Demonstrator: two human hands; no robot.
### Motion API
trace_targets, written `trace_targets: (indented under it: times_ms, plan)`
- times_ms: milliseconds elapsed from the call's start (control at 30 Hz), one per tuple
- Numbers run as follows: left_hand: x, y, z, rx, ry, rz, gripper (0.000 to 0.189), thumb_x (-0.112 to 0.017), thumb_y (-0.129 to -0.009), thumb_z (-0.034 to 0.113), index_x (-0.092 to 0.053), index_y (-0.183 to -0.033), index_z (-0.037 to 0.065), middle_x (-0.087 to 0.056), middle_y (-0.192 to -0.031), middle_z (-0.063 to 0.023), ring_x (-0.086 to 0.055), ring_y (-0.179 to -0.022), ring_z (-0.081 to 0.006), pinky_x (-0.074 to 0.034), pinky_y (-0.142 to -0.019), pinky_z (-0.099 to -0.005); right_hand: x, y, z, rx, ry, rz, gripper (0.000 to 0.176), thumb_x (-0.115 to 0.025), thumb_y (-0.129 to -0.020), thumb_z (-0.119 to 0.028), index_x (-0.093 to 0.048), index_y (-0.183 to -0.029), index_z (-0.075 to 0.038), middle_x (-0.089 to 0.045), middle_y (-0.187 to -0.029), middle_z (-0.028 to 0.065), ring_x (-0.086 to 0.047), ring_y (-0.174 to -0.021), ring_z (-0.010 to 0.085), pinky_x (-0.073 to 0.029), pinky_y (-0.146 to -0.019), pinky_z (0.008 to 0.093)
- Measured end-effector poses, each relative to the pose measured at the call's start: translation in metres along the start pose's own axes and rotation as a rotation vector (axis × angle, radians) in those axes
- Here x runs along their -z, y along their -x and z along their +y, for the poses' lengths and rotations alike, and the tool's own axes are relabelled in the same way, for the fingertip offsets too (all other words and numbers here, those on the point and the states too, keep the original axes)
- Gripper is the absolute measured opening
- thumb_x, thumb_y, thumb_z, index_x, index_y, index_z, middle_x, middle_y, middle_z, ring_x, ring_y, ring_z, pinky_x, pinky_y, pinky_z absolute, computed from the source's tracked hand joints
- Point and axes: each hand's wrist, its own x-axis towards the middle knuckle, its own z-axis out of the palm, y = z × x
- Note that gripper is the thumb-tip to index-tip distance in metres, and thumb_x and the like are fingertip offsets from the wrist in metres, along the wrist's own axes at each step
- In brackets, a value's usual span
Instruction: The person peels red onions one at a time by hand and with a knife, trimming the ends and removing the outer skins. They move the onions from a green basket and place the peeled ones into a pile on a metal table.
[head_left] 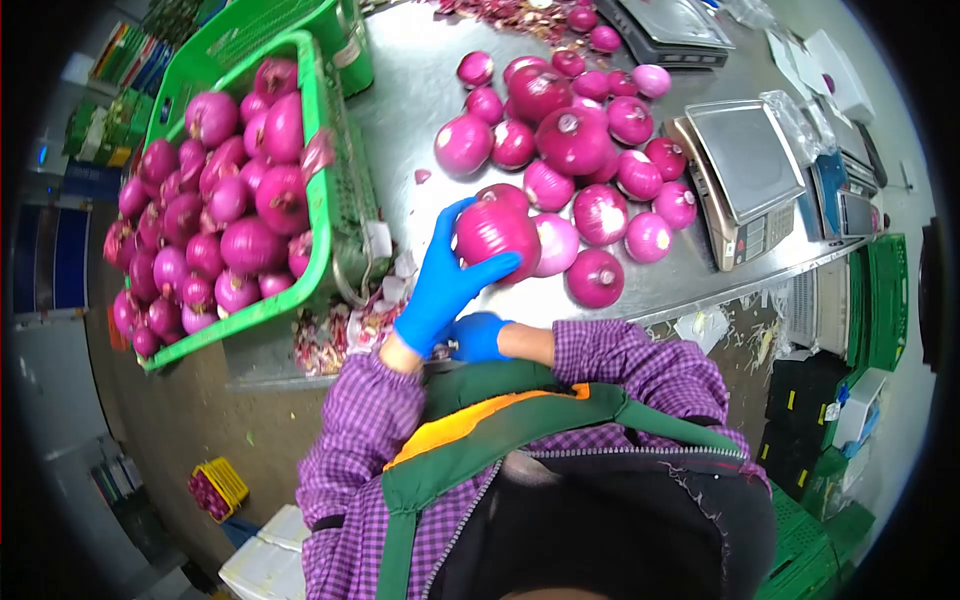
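Large purple onion [497,240] in your gloved left hand [442,285], round, skin glossy with pale streaks, your thumb across its near side, beside the loose onions [601,215] on the counter [395,135].

This looks like a produce-packing workroom: a metal bench [402,140] bears weighing scales [745,160], purple onions [573,142] and shed skins [325,343], and a green crate [310,95] holds many more.
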Motion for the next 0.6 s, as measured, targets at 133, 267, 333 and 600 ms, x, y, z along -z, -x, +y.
trace_targets:
  times_ms: [133,267,333,600]
  plan:
    - [-0.057,-0.108,0.012,-0.299,-0.289,0.068,0.098,-0.089,-0.059,0.032,-0.035,-0.135,0.003,-0.044,-0.130,-0.0188,-0.051,-0.117,-0.0309,-0.044,-0.098,-0.0402,0.003,0.018,0.014,0.032,-0.086,0.072,0.039,-0.057,-0.082,-0.031,-0.063,-0.115,-0.011,-0.065,-0.110,0.0169,-0.062,-0.100,0.0354,-0.049,-0.087,0.0430]
    - [-0.112,-0.171,0.069,-0.495,-0.402,0.013,0.085,-0.086,-0.057,0.034,-0.046,-0.126,0.004,-0.051,-0.118,-0.0192,-0.052,-0.113,-0.0339,-0.046,-0.093,-0.0411,-0.053,-0.017,0.071,0.258,-0.121,0.340,0.039,-0.054,-0.086,-0.029,-0.059,-0.120,-0.009,-0.064,-0.108,0.0211,-0.062,-0.096,0.0390,-0.048,-0.084,0.0449]
    - [-0.143,-0.214,0.048,-0.679,-0.676,0.097,0.085,-0.084,-0.053,0.038,-0.050,-0.123,0.004,-0.058,-0.108,-0.0189,-0.059,-0.098,-0.0372,-0.048,-0.090,-0.0447,-0.069,-0.020,0.092,0.400,-0.461,0.419,0.040,-0.052,-0.090,-0.029,-0.057,-0.125,-0.010,-0.060,-0.119,0.0227,-0.058,-0.107,0.0385,-0.046,-0.092,0.0444]
    - [-0.211,-0.275,-0.005,-0.412,-1.382,-0.370,0.090,-0.087,-0.048,0.039,-0.051,-0.126,0.010,-0.056,-0.117,-0.0157,-0.058,-0.103,-0.0355,-0.046,-0.086,-0.0458,-0.045,-0.008,0.103,0.443,-0.348,0.404,0.043,-0.052,-0.091,-0.031,-0.053,-0.130,-0.012,-0.059,-0.122,0.0214,-0.057,-0.110,0.0373,-0.045,-0.095,0.0429]
